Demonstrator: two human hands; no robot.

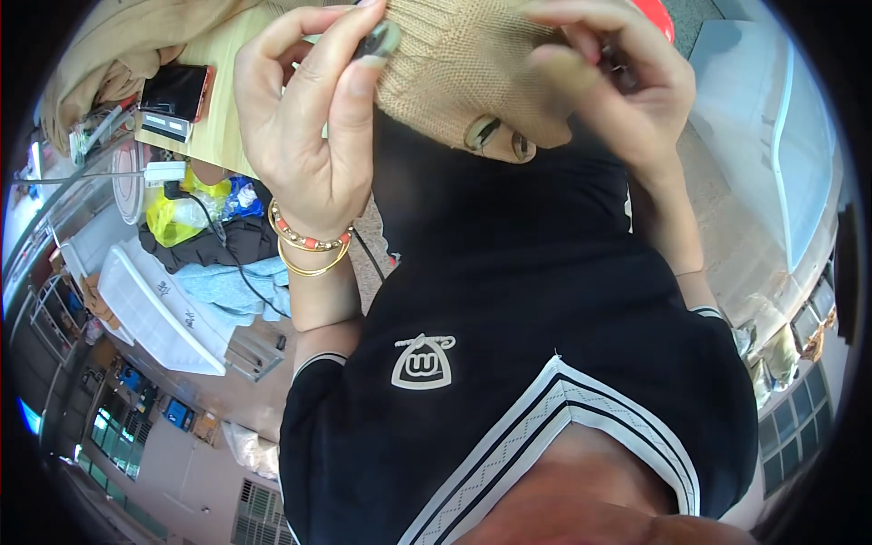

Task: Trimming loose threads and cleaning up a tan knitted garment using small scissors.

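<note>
Beige knitted fabric [463, 73] with dark buttons [498, 138], black shirt [545, 318] trimmed in white stripes, gold and coral bracelets [312, 247], yellow bag [177, 213]

Count: two hands raised, left hand [304, 136] and right hand [622, 86]. One beige knitted garment [454, 64] between them. Two buttons [500, 138] just below it. Two bracelets [309, 247] on left wrist. One phone [174, 91] left of the left hand.

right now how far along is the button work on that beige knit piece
Done, it seems: two buttons already sit on the lower edge of the beige knit garment. In hand: the left hand pinches another button at the knit, while the right hand is at its other side, its grip too blurred to read. Left: whether that button is fixed cannot be told.
</note>
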